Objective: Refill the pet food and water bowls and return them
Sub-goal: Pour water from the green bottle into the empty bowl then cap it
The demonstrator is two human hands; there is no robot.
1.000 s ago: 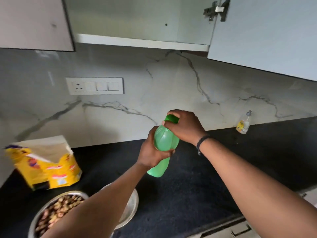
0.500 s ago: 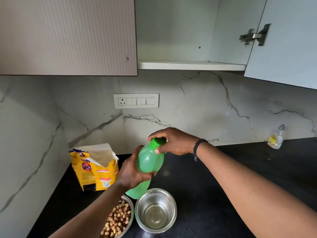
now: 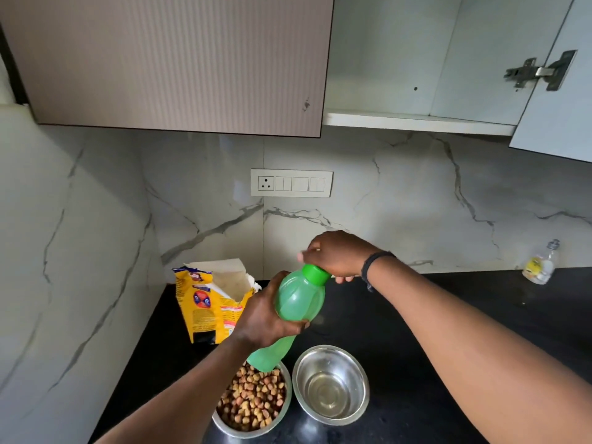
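Observation:
My left hand [image 3: 266, 315] grips the middle of a green plastic bottle [image 3: 299, 302], held tilted above the counter. My right hand [image 3: 336, 254] rests over the bottle's green cap [image 3: 315, 273], fingers curled around it. Below, two steel bowls stand side by side on the black counter [image 3: 448, 363]: the left bowl [image 3: 256, 402] is full of brown kibble, the right bowl [image 3: 331, 382] holds clear water. The bottle's base hangs over the far rim of the kibble bowl.
An open yellow pet food bag [image 3: 211, 302] stands in the back corner against the marble wall. A small clear bottle [image 3: 541, 264] sits at the far right. An upper cabinet [image 3: 416, 120] stands open overhead; a switch panel [image 3: 291, 183] is on the wall.
The view has shifted, bringing both bowls fully into sight. The bottle stays in both hands, with my right hand still on the cap.

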